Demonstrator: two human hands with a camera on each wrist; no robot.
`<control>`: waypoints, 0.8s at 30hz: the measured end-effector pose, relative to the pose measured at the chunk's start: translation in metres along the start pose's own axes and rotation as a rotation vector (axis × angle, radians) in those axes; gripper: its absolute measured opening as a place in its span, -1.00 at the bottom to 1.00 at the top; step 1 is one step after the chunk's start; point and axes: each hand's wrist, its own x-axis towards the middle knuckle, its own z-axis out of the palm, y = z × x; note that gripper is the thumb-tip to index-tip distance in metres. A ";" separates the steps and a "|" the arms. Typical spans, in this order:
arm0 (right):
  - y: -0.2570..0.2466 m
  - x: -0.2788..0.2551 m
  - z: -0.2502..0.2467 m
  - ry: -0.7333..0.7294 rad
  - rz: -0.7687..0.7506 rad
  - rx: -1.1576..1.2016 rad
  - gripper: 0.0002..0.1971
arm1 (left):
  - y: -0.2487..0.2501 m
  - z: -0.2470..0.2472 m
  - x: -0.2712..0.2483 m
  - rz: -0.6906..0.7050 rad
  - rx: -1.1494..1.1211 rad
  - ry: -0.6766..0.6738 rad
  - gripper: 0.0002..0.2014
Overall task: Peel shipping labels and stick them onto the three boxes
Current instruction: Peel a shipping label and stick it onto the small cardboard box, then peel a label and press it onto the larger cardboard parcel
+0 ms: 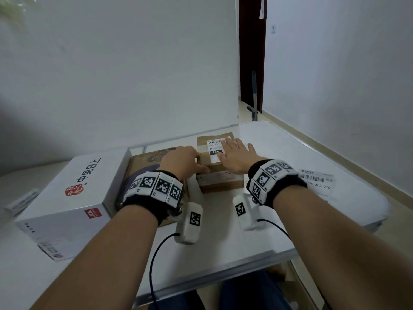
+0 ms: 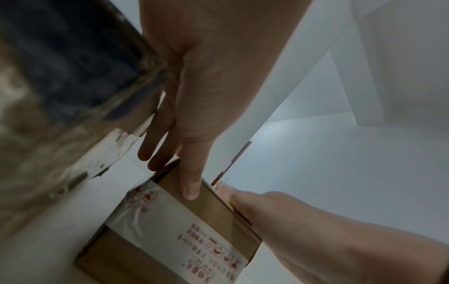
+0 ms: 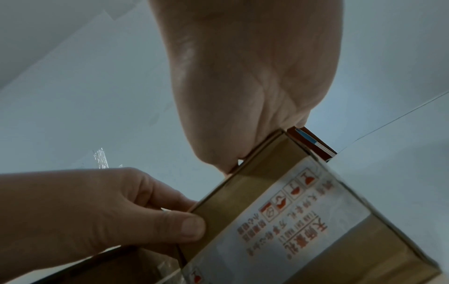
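A small brown cardboard box (image 1: 220,175) with printed tape stands in the middle of the white table (image 1: 223,247). A white shipping label (image 1: 215,149) with a barcode lies on its top. My right hand (image 1: 232,151) lies flat on the label, fingers straight and spread. My left hand (image 1: 197,163) grips the box's near left corner, thumb on the front face and fingers down the left side. The left wrist view shows that thumb (image 2: 192,188) on the box (image 2: 170,230). In the right wrist view my palm (image 3: 255,86) presses on the box's (image 3: 316,230) top edge.
A flat brown box (image 1: 143,164) with blue print lies left of the small box, under my left wrist. Further left stands a large white box (image 1: 73,191) with red print. Another barcode label (image 1: 317,181) lies on the table to the right. A paper strip (image 1: 22,201) lies at far left.
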 end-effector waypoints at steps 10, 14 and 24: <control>0.029 -0.010 -0.009 0.107 0.225 0.115 -0.39 | 0.001 -0.002 -0.004 0.031 0.032 -0.006 -0.53; 0.047 -0.016 -0.022 0.173 0.277 0.163 -0.41 | 0.005 -0.008 -0.007 0.060 0.039 -0.004 -0.33; 0.114 -0.060 -0.023 0.081 0.435 0.085 -0.35 | 0.074 -0.016 -0.014 0.446 -0.202 0.229 -0.77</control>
